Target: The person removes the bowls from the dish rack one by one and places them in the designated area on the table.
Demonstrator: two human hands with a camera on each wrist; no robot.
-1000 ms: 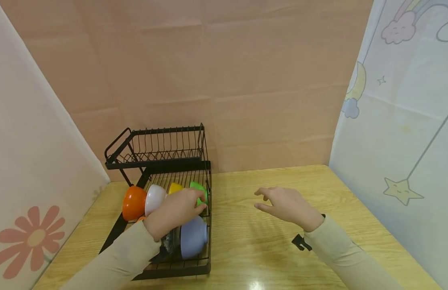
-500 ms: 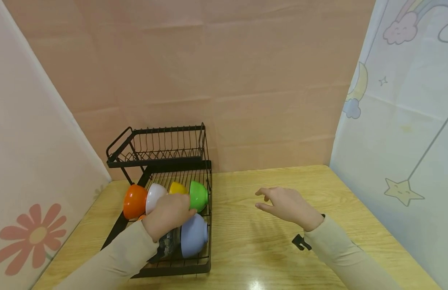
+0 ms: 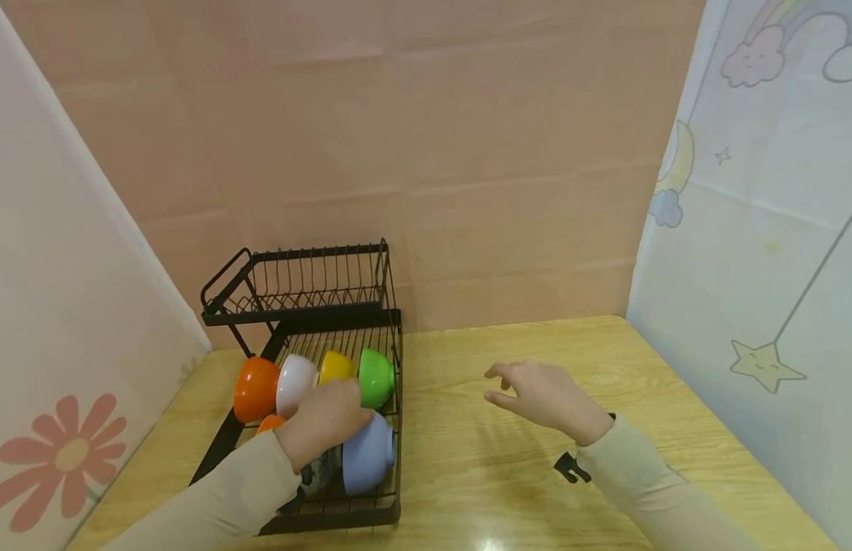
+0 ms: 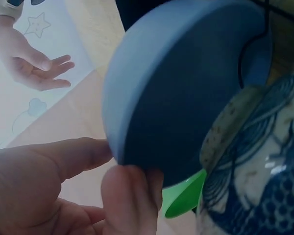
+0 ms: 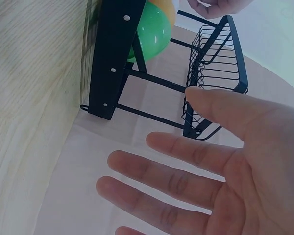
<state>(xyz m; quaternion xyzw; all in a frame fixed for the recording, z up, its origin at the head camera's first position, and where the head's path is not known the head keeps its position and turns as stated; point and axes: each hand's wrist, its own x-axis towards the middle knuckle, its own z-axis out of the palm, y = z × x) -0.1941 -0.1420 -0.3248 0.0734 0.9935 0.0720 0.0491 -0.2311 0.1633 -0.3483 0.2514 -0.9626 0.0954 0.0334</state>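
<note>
On the lower tier of a black dish rack (image 3: 329, 526), a blue bowl (image 3: 367, 459) stands on its side at the front right. My left hand (image 3: 327, 419) pinches this bowl's rim. In the left wrist view the thumb (image 4: 83, 156) lies on its outside and the fingers (image 4: 130, 196) reach to the inner side. Close beside it is a bowl with a blue-and-white pattern (image 4: 255, 166), partly hidden by my hand in the head view. Above the table to the right hovers my right hand (image 3: 546, 394), fingers spread and holding nothing.
Behind the blue bowl stands a row of tilted bowls: orange (image 3: 255, 390), white (image 3: 296, 385), yellow (image 3: 337, 367) and green (image 3: 376, 379). Another orange bowl (image 3: 270, 422) is partly covered by my left hand. The rack's upper basket (image 3: 298, 314) rises at the back, near the pink backdrop (image 3: 501, 191).
My left hand has drawn back from over the green bowl to the blue bowl's rim and now grips it. The right hand has stayed in place.
</note>
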